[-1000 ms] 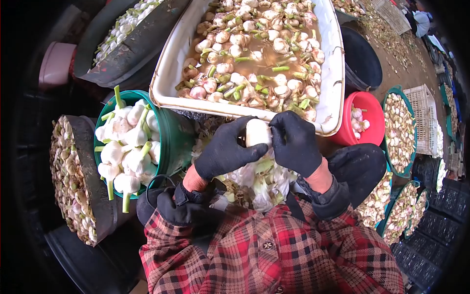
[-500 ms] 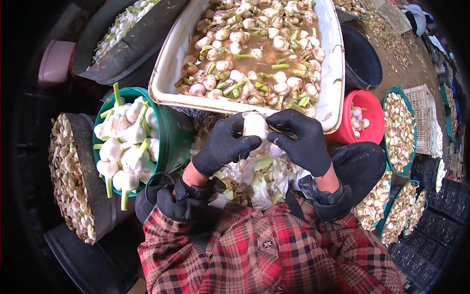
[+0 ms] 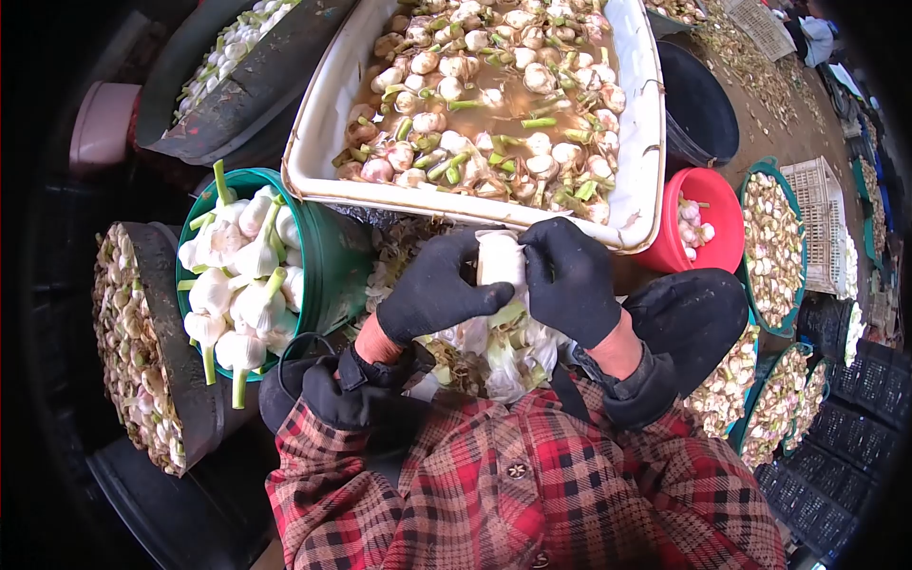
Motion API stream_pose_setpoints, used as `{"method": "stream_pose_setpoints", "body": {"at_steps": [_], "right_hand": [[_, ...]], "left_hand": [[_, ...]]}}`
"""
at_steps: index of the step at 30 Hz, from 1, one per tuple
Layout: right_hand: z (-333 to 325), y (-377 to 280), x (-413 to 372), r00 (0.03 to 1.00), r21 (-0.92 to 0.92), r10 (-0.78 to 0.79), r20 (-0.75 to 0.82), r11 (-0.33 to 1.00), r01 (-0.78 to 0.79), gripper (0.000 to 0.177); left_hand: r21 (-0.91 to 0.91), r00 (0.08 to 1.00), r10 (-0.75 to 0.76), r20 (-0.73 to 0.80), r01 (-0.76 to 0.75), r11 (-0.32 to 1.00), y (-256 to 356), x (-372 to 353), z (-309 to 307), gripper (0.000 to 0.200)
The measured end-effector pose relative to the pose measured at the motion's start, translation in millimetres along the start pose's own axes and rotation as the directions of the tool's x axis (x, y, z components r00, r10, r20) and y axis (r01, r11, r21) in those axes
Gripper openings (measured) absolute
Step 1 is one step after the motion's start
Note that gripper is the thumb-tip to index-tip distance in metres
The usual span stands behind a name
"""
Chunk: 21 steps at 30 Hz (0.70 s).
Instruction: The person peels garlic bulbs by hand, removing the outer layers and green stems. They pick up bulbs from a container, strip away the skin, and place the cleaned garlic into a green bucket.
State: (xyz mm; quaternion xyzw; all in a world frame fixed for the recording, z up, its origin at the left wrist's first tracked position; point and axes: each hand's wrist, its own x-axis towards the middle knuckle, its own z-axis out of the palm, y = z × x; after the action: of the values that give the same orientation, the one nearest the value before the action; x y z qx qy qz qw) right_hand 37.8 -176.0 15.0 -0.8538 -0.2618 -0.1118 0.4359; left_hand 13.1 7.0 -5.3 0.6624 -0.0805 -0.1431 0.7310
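Left hand (image 3: 429,290) pinching garlic (image 3: 501,263) between thumb and fingers, just on wearer's side of tub (image 3: 408,198). Right hand (image 3: 576,285) now higher on garlic, fingers curled together; can't tell if pinching skin. Skin strip below it gone.

Rough-edged white plastic tub (image 3: 636,123), matt black gloves (image 3: 432,290), glossy red bucket (image 3: 720,204) (plastic-looking).

So the brown floor (image 3: 757,130) is pretty littered with pale dry scraps (image 3: 760,81). Got a slatted plastic crate (image 3: 814,214) down there too.
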Motion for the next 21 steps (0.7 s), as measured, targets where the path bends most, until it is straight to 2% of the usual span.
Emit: {"method": "stream_pose_setpoints", "body": {"at_steps": [1,3,4,6,7,9,10,12,13,14,16,17,18,20,21], "right_hand": [[1,3,-1,1.0,0.0,0.0,0.002,1.0,0.0,0.007],[1,10,-4,0.98,0.093,0.184,0.079,0.977,-0.191,0.005],[2,14,-6,0.98,0.091,0.184,0.081,0.977,-0.191,0.005],[3,21,-8,0.958,0.157,0.246,0.148,0.95,-0.269,0.007],[1,22,-7,0.958,0.157,0.243,0.151,0.951,-0.266,0.007],[-3,22,-5,0.916,0.357,0.351,0.192,0.845,-0.399,0.012],[-3,22,-3,0.919,0.358,0.345,0.19,0.847,-0.392,0.012],[-6,21,-3,0.906,0.404,0.345,0.243,0.813,-0.418,0.014],[-5,22,-4,0.902,0.378,0.343,0.262,0.823,-0.423,0.014],[-4,22,-6,0.905,0.378,0.34,0.257,0.826,-0.418,0.014],[-1,19,-9,0.892,0.259,0.355,0.279,0.867,-0.426,0.013],[-1,17,-7,0.895,0.185,0.354,0.272,0.893,-0.41,0.012],[2,20,-8,0.896,0.186,0.352,0.272,0.894,-0.408,0.012],[9,26,-12,0.904,0.257,0.409,0.126,0.866,-0.428,0.012],[7,24,-12,0.882,0.247,0.454,0.126,0.847,-0.471,0.012]], "left_hand": [[-0.001,1.0,0.0,-0.001,0.0,1.0,1,-2,0,0.049],[0.114,0.996,-0.064,0.06,0.057,0.992,17,-5,2,0.06],[0.111,0.996,-0.064,0.06,0.057,0.992,15,-5,1,0.06],[0.191,0.989,0.02,0.143,-0.047,0.98,11,-2,-1,0.064],[0.191,0.99,0.021,0.139,-0.048,0.98,13,-3,-1,0.064],[0.247,0.989,-0.025,0.143,-0.011,0.969,24,-4,-3,0.063],[0.25,0.99,-0.02,0.141,-0.016,0.968,21,-4,-2,0.063],[0.109,0.999,-0.033,0.016,0.031,0.994,15,-5,5,0.062],[0.196,0.997,0.071,-0.026,-0.065,0.979,15,-5,11,0.053],[0.199,0.997,0.077,-0.024,-0.07,0.978,12,-4,12,0.053],[0.481,0.992,0.041,-0.116,0.02,0.876,-4,-4,12,0.044],[0.499,0.988,-0.009,-0.152,0.084,0.862,-6,-3,12,0.039],[0.501,0.988,-0.007,-0.153,0.084,0.862,-6,-3,12,0.039],[0.462,0.978,0.168,-0.124,-0.093,0.882,-3,-2,12,0.048],[0.462,0.978,0.165,-0.126,-0.089,0.882,-2,-3,13,0.048]]}}
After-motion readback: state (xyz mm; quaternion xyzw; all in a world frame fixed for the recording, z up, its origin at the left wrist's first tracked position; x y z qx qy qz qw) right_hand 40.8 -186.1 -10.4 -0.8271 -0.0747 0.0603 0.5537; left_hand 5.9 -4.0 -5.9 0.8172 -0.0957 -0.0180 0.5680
